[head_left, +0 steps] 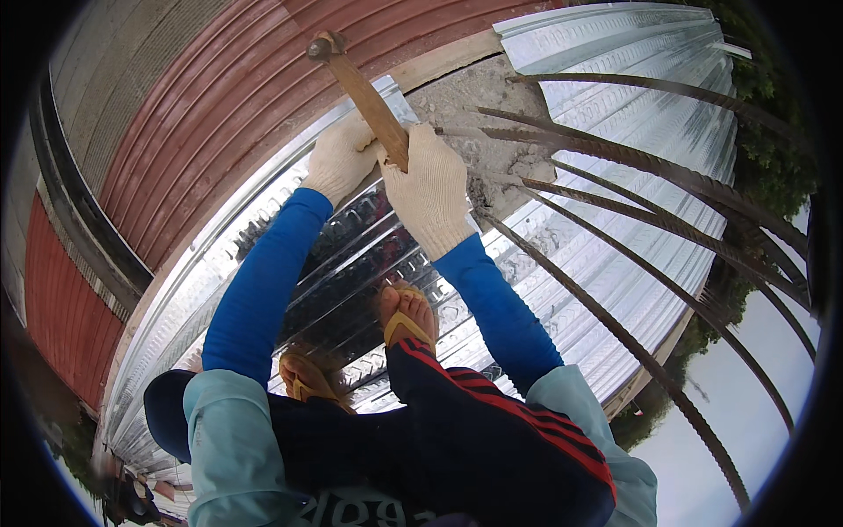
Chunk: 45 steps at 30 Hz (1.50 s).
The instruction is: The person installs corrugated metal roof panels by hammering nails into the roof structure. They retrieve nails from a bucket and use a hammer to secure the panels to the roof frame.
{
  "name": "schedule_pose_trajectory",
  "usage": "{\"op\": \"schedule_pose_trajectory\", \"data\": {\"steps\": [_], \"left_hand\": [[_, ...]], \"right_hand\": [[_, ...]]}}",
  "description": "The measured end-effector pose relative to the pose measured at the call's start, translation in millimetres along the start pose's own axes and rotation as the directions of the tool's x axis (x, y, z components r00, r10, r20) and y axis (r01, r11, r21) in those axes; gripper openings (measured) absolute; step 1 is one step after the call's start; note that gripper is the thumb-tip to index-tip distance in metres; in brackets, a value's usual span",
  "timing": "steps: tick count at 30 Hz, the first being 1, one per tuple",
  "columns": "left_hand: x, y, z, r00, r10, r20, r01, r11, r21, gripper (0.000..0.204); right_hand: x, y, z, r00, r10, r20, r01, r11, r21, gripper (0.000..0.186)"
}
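Hammer (373, 110) is up by the far edge of the shiny metal sheet (334, 263), head over red panels (219, 114), right hand (428, 184) fingers wrapped round the handle. Left hand (338, 162) is right there too, fingers curled, can't tell if they're gripping anything.

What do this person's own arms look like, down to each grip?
The left grip and right grip wear off-white knit gloves with ribbed cuffs. Fitted blue sleeves cover both forearms, beneath looser, pale blue-green outer sleeves.
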<state>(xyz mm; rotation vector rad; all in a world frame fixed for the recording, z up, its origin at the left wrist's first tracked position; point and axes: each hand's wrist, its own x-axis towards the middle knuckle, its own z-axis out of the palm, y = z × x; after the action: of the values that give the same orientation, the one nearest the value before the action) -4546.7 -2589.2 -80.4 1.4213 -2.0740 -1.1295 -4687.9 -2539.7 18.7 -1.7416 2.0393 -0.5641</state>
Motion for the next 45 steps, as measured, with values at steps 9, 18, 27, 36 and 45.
{"op": "schedule_pose_trajectory", "data": {"steps": [9, 18, 27, 36, 45], "left_hand": [[6.4, 16.3, -6.9, 0.992, 0.125, 0.02, -0.123, 0.991, -0.059, 0.024], [4.2, 5.0, -6.2, 0.992, 0.13, 0.008, -0.13, 0.992, -0.007, 0.024], [6.7, 8.2, -0.5, 0.984, 0.178, -0.03, -0.178, 0.984, 0.0, 0.019], [4.3, 2.2, 2.0, 0.979, 0.202, -0.043, -0.201, 0.979, 0.023, 0.02], [0.9, -5.2, -0.9, 0.982, 0.181, -0.048, -0.18, 0.983, 0.036, 0.021]], "right_hand": [[-101.2, 35.8, -94.6, 0.916, 0.4, -0.021, -0.399, 0.916, 0.032, 0.022], [-97.1, 14.9, -75.1, 0.9, 0.387, 0.203, -0.414, 0.903, 0.116, 0.04], [-82.9, 19.2, -67.4, 0.911, 0.309, 0.271, -0.331, 0.943, 0.037, 0.041], [-91.8, 27.5, -61.3, 0.976, 0.127, 0.175, -0.132, 0.991, 0.02, 0.031], [-93.9, 9.7, -68.4, 0.942, 0.258, 0.213, -0.297, 0.938, 0.178, 0.04]]}}
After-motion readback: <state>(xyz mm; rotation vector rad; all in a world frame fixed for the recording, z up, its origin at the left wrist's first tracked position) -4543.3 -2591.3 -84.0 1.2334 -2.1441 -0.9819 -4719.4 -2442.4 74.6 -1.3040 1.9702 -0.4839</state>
